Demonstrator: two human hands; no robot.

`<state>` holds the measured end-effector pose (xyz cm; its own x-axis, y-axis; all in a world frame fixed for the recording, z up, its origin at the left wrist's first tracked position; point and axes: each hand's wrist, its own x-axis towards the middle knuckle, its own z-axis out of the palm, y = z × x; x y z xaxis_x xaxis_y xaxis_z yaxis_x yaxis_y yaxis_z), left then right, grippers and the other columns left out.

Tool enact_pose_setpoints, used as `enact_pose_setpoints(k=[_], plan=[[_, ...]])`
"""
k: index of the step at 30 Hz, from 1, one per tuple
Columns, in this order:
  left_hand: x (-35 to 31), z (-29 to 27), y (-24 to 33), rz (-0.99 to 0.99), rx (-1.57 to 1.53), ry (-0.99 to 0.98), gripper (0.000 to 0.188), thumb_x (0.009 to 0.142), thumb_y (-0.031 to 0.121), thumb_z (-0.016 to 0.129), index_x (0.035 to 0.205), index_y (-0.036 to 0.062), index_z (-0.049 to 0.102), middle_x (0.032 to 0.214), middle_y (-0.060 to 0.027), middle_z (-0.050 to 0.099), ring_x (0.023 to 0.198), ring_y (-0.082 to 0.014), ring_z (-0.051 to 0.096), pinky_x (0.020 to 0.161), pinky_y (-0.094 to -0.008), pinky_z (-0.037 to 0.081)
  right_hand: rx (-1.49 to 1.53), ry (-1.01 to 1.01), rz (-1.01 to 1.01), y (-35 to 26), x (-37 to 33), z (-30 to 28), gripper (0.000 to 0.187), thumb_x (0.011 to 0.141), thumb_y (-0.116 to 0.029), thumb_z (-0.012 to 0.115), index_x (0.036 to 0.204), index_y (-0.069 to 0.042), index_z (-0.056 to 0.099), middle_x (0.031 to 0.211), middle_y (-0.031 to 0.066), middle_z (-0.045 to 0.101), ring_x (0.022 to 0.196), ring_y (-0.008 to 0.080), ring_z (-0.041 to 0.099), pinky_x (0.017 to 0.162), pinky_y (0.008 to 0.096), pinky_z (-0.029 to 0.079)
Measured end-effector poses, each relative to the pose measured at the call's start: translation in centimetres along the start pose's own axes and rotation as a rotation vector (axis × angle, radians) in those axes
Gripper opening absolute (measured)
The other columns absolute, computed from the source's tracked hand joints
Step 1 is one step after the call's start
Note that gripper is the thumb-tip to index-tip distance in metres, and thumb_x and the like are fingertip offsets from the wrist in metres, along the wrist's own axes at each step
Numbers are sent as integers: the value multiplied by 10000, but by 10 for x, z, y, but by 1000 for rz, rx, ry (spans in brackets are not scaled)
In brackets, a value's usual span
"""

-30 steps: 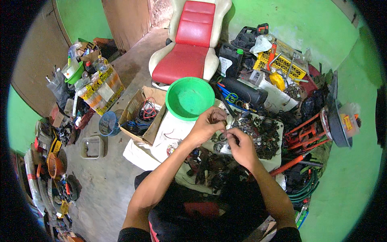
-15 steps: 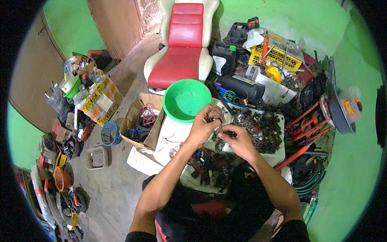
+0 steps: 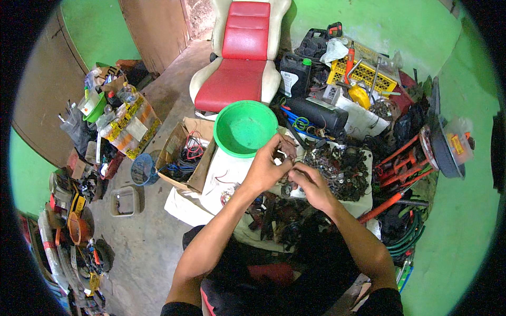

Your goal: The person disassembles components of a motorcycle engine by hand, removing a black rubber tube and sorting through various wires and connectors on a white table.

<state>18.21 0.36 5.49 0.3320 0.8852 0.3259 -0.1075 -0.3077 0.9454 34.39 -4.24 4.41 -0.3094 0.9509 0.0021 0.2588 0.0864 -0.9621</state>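
My left hand [image 3: 268,167] is closed around a thin wire [image 3: 286,147], brownish and loosely looped, just right of the green basin [image 3: 246,131]. Against its fingertips, my right hand [image 3: 312,185] pinches at the lower part of the same wire; the fingers hide the exact grip. Both hands hover over a white surface covered with scrap. To the right of them spreads a heap of small metal and dark parts [image 3: 345,176]. Below the hands lie more dark pieces [image 3: 276,221], near my lap.
A cardboard box [image 3: 202,176] of red and blue cables stands left of the basin. Beyond is a red and white car seat [image 3: 240,79]. Black jugs [image 3: 295,76] and a yellow crate [image 3: 390,84] crowd the far right. On the floor at left sits a small tray [image 3: 136,208].
My hands have drawn closer together, with the right fingers now touching the left ones. The wire loop shows less between them. The whole view has shifted slightly.
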Motion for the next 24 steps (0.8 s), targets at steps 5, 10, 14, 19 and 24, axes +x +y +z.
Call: enact_pose_setpoints(k=[5,10,14,19,24], plan=[[-6,-4,7,32,265,2,266,748,-42,664,981,-8,540,863,-67,608,820,-142,589,762,-291,479,25,112,-30,-1,0,6,376,914,-313,576,1049,38,590,877,102,633,720,134,571,652,278,458],[-13,-1,13,63,427,-6,221,770,-21,665,963,7,561,860,-80,624,802,-151,594,738,-284,476,-9,253,6,2,1,5,303,901,-261,601,991,27,632,831,102,662,745,132,596,644,281,466],[-12,-2,7,-52,349,-40,226,781,18,691,966,20,561,862,-55,619,803,-122,575,728,-271,465,-106,338,-49,-3,5,-1,195,884,-180,614,947,0,652,787,48,648,626,76,537,549,255,425],[-11,-5,8,-244,-12,-87,289,804,63,711,1034,-11,553,874,-41,608,808,-113,561,706,-280,473,81,309,-21,1,5,-4,173,885,-163,614,944,-1,619,807,13,614,631,49,512,528,229,410],[-5,-12,12,-363,-166,-148,270,839,93,683,1063,-7,570,873,-54,618,835,-109,570,730,-272,471,129,301,-105,-1,7,-13,198,909,-172,592,1026,-13,579,971,44,584,857,93,541,660,247,476]])
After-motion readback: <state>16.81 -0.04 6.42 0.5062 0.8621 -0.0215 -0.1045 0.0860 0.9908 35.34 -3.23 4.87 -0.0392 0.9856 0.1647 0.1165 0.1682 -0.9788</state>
